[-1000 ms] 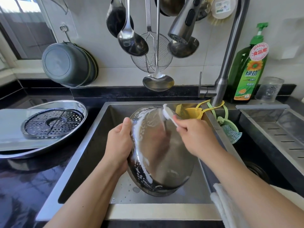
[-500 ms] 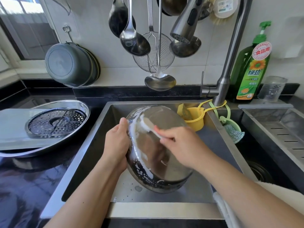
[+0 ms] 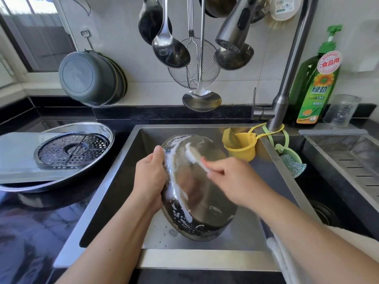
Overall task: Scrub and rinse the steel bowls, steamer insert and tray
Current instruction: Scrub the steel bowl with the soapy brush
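Daylight from the window [image 3: 30,33] at upper left, wide-angle bending at edges, right hand [image 3: 231,177] motion-blurred.

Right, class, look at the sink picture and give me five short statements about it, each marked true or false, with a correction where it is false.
1. The left hand grips the rim of the steel bowl. True.
2. The right hand holds a green sponge. False: it holds a white scrubbing brush.
3. The steamer insert lies on the tray left of the sink. True.
4. Water runs from the faucet. False: no stream shows.
5. The bowl is free of suds. False: white foam streaks it.
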`<state>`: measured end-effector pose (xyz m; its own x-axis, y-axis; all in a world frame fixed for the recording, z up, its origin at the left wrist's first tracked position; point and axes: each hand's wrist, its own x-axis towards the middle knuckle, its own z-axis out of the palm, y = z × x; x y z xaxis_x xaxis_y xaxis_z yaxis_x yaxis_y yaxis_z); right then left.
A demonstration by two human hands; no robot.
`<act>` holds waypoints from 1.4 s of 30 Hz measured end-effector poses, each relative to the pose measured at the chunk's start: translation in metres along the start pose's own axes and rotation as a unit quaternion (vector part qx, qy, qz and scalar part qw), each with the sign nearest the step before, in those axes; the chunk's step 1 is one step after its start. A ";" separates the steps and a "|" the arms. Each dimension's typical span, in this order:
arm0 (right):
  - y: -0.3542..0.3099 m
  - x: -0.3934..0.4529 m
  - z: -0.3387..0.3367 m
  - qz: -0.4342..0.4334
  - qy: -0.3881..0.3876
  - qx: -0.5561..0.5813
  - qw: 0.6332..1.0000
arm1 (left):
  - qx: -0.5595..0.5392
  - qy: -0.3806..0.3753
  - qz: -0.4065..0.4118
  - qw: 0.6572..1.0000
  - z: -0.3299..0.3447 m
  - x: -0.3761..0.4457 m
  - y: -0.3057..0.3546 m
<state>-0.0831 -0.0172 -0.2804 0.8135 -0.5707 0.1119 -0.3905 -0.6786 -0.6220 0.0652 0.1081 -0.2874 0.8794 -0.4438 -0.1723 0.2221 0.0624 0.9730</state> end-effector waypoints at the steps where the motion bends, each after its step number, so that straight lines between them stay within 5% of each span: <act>1: -0.009 -0.012 0.007 -0.029 -0.043 0.035 0.998 | -0.007 0.010 -0.009 1.000 -0.002 0.002 0.000; 7: 0.003 0.009 -0.002 0.021 0.026 -0.027 0.999 | -0.033 0.007 -0.020 0.999 -0.001 0.004 -0.001; 11: -0.021 -0.022 0.011 -0.065 -0.066 0.043 0.995 | -0.030 0.006 -0.024 0.999 -0.003 0.004 0.000; 16: 0.001 0.004 -0.003 -0.001 0.020 -0.031 0.999 | -0.023 0.023 -0.013 0.999 -0.001 0.004 0.000; 20: -0.017 -0.019 0.011 -0.076 -0.047 0.024 0.996 | -0.031 0.034 -0.022 0.999 -0.005 0.006 0.001; 24: -0.002 0.004 0.004 -0.032 0.018 -0.048 0.998 | -0.031 0.039 -0.009 0.999 -0.003 0.006 0.000; 28: -0.018 -0.018 0.015 -0.100 -0.052 0.012 0.994 | -0.044 0.052 -0.009 0.998 -0.005 0.008 0.000; 32: -0.003 0.003 0.004 -0.034 -0.003 -0.017 0.999 | -0.056 0.072 -0.016 0.996 -0.006 0.008 0.002; 36: -0.018 -0.018 0.016 -0.093 -0.074 0.011 0.993 | -0.061 0.096 -0.008 0.993 -0.006 0.006 0.005; 42: 0.012 0.009 0.006 0.025 -0.023 -0.050 0.998 | -0.085 0.093 0.012 0.992 -0.005 0.006 0.004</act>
<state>-0.0784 -0.0277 -0.2913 0.8105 -0.5840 0.0452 -0.4702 -0.6947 -0.5444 0.0734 0.1098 -0.2854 0.9441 -0.2689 -0.1908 0.2549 0.2279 0.9397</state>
